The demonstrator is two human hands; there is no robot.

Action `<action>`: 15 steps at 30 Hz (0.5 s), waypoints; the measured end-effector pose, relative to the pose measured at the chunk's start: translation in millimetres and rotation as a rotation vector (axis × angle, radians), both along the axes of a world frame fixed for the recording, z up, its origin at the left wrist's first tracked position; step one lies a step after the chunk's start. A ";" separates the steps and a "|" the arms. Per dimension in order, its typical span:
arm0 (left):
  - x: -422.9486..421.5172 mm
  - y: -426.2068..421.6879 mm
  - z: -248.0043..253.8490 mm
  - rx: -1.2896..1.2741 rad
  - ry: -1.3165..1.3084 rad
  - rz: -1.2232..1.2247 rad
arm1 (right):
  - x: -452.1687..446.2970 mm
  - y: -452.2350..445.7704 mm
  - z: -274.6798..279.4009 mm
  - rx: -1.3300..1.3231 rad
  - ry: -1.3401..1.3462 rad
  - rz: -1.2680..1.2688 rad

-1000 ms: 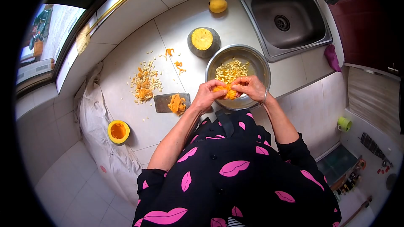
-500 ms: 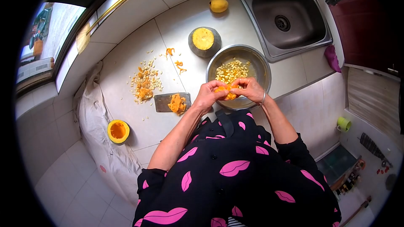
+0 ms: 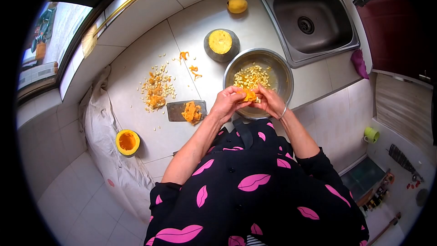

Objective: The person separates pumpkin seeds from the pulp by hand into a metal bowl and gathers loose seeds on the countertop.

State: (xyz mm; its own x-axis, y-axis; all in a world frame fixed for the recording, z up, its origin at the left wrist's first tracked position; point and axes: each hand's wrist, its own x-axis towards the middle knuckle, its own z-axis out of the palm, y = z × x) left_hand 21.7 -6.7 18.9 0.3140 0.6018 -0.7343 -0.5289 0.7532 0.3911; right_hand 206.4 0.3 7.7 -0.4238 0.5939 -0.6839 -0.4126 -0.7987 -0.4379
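Note:
Over the near rim of a metal bowl (image 3: 284, 70), both my hands are closed on a clump of orange pumpkin pulp (image 3: 248, 95). My left hand (image 3: 226, 104) pinches it from the left, and my right hand (image 3: 271, 101) grips its right side with bent fingers. Pale pumpkin seeds (image 3: 251, 77) lie in the bowl below. To the left, a cleaver (image 3: 175, 112) lies flat with more pulp (image 3: 191, 112) on its blade. A pile of seeds mixed with pulp (image 3: 157, 92) is spread on the counter beyond it.
A cut pumpkin piece (image 3: 220, 45) stands behind the bowl, and a yellow fruit (image 3: 237, 5) lies farther back. The sink (image 3: 314, 23) is at the far right. A hollowed pumpkin piece (image 3: 128, 142) sits near the left edge, beside a whitish cloth (image 3: 107, 141).
My fingers have shifted around the pulp; the right hand has turned and dropped slightly. Seeds show near its fingertips. The surrounding things have stayed in place.

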 end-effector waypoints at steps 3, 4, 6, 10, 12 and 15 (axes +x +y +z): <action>2.1 -2.0 -5.3 0.013 0.014 0.035 | 0.6 -6.1 -5.4 0.094 -0.040 0.074; 1.6 -3.0 -6.6 0.016 0.047 0.023 | 1.8 -7.9 -9.3 0.146 -0.075 0.118; 0.6 -3.6 -7.3 0.027 0.103 -0.012 | 4.5 -7.2 -14.1 0.166 -0.155 0.162; -5.3 -1.8 -2.6 0.118 0.142 -0.128 | 4.8 -4.0 -9.0 0.205 -0.251 0.220; -7.1 -1.4 -2.2 0.273 0.186 -0.207 | 6.1 -1.5 -6.7 0.191 -0.274 0.271; -7.4 -2.9 -6.2 0.513 0.308 -0.332 | 8.2 3.5 -3.0 0.199 -0.304 0.346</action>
State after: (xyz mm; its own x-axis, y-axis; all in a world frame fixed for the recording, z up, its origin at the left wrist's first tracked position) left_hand 14.3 -9.6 12.8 0.3639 0.8055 -0.4676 -0.1094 0.5356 0.8374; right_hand 214.5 3.7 4.7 -0.4184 0.5852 -0.6945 0.0317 -0.7548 -0.6551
